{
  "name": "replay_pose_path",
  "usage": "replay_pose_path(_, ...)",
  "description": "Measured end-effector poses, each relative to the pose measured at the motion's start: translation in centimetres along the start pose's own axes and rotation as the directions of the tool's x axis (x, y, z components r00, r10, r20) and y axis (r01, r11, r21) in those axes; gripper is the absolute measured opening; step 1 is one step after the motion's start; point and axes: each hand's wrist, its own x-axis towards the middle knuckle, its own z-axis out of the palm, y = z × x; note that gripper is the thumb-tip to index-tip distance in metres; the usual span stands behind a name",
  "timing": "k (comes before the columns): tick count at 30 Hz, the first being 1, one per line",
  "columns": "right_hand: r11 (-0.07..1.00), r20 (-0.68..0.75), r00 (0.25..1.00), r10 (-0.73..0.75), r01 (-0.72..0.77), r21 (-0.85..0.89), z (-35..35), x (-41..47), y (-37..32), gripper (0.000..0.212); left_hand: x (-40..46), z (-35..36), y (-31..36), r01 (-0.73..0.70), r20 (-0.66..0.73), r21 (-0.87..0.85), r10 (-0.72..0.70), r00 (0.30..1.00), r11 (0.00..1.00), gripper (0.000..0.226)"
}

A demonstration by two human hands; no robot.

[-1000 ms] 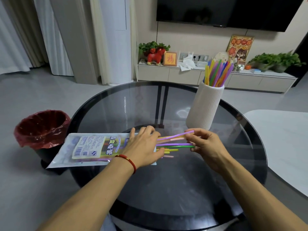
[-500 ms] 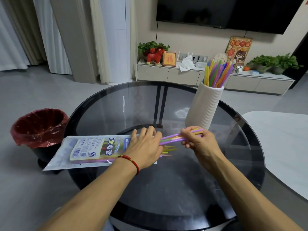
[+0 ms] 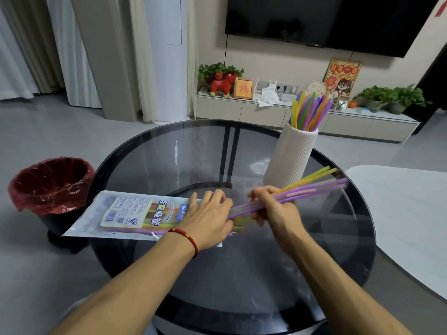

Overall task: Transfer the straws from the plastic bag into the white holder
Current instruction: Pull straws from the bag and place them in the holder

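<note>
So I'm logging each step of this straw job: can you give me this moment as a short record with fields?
left hand: flat on the plastic bag, pinning it to the glass table
right hand: grip closed on a bundle of straws, purple, yellow and pink, part-way out of the bag's open end
white holder: upright beyond the right hand, already holding many straws
straws left in bag: some, count unclear
bin: red-lined, on the floor left of the table
</note>
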Motion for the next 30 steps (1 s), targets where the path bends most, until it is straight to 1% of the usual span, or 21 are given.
replay_pose_path(2, 0.999, -0.091, 0.995, -0.045, 0.047, 0.023, -1.9, 0.7, -1.3, 0.02, 0.0, 0.1, -0.5, 0.029, 0.034, -0.024, -0.028, 0.999, 0.999, 0.025)
replay_pose_path(4, 0.995, -0.133, 0.986, -0.099, 0.102, 0.016, -4.2, 1.0, -2.4, 0.022, 0.0, 0.2, -0.8, 0.038, 0.064, -0.028, -0.036, 0.997, 0.999, 0.025)
replay_pose_path(5, 0.99, -0.143, 0.979, -0.143, 0.141, -0.024, -5.3, 1.0, -3.1, 0.022, 0.1, 0.2, -0.8, 0.033, 0.069, -0.029, -0.031, 0.997, 0.999, 0.025)
replay_pose_path(7, 0.955, -0.145, 0.955, -0.261, 0.233, -0.182, -7.0, 1.5, -4.8, 0.023, 0.2, 0.3, -0.6, 0.014, 0.075, -0.042, -0.011, 0.997, 0.999, 0.024)
replay_pose_path(9, 0.87, -0.128, 0.918, -0.376, 0.302, -0.39, -7.8, 2.6, -6.3, 0.023, 0.2, 0.5, -0.5, -0.005, 0.07, -0.062, 0.009, 0.998, 0.998, 0.023)
replay_pose_path(11, 0.744, -0.08, 0.89, -0.448, 0.322, -0.585, -7.7, 3.7, -6.8, 0.025, 0.2, 0.7, -0.4, -0.013, 0.062, -0.061, 0.017, 0.998, 0.998, 0.023)
replay_pose_path(13, 0.606, 0.024, 0.907, -0.421, 0.3, -0.737, -7.0, 4.0, -5.7, 0.026, 0.2, 0.6, -0.3, -0.009, 0.067, -0.055, 0.012, 0.998, 0.998, 0.025)
replay_pose_path(14, 0.565, 0.067, 0.926, -0.372, 0.283, -0.775, -6.7, 4.0, -4.6, 0.027, 0.3, 0.6, -0.3, -0.006, 0.073, -0.051, 0.01, 0.997, 0.999, 0.025)
replay_pose_path(15, 0.554, 0.093, 0.942, -0.323, 0.268, -0.788, -6.5, 4.0, -3.6, 0.03, 0.3, 0.6, -0.3, -0.001, 0.077, -0.05, 0.005, 0.997, 0.999, 0.026)
replay_pose_path(16, 0.553, 0.094, 0.949, -0.301, 0.254, -0.793, -6.4, 4.1, -2.9, 0.032, 0.4, 0.7, -0.3, 0.001, 0.077, -0.05, 0.003, 0.997, 0.999, 0.026)
replay_pose_path(17, 0.559, 0.069, 0.948, -0.31, 0.241, -0.794, -6.6, 4.2, -2.6, 0.032, 0.5, 0.7, -0.2, -0.002, 0.073, -0.046, 0.005, 0.997, 0.999, 0.026)
replay_pose_path(19, 0.615, 0.002, 0.934, -0.357, 0.237, -0.752, -6.9, 4.5, -2.5, 0.029, 0.7, 0.8, 0.0, -0.008, 0.06, -0.045, 0.01, 0.998, 0.999, 0.026)
replay_pose_path(20, 0.636, -0.006, 0.933, -0.359, 0.24, -0.733, -7.0, 4.4, -2.4, 0.027, 0.7, 0.9, 0.1, -0.012, 0.055, -0.051, 0.015, 0.998, 0.999, 0.025)
replay_pose_path(23, 0.671, 0.03, 0.959, -0.282, 0.219, -0.708, -7.2, 3.6, -1.2, 0.031, 0.8, 1.1, 0.5, -0.032, 0.037, -0.073, 0.035, 0.999, 0.997, 0.022)
replay_pose_path(27, 0.753, -0.092, 0.975, -0.201, 0.094, -0.651, -8.3, 3.5, -0.9, 0.029, 1.0, 1.0, 1.1, -0.071, -0.029, -0.14, 0.067, 0.997, 0.988, 0.018)
replay_pose_path(29, 0.787, -0.112, 0.983, -0.146, 0.047, -0.616, -8.7, 3.3, -1.4, 0.028, 1.1, 1.1, 1.4, -0.105, -0.098, -0.171, 0.089, 0.991, 0.98, 0.017)
replay_pose_path(30, 0.806, -0.107, 0.985, -0.139, 0.049, -0.59, -8.7, 3.2, -1.9, 0.028, 1.1, 1.1, 1.4, -0.118, -0.136, -0.18, 0.094, 0.986, 0.977, 0.017)
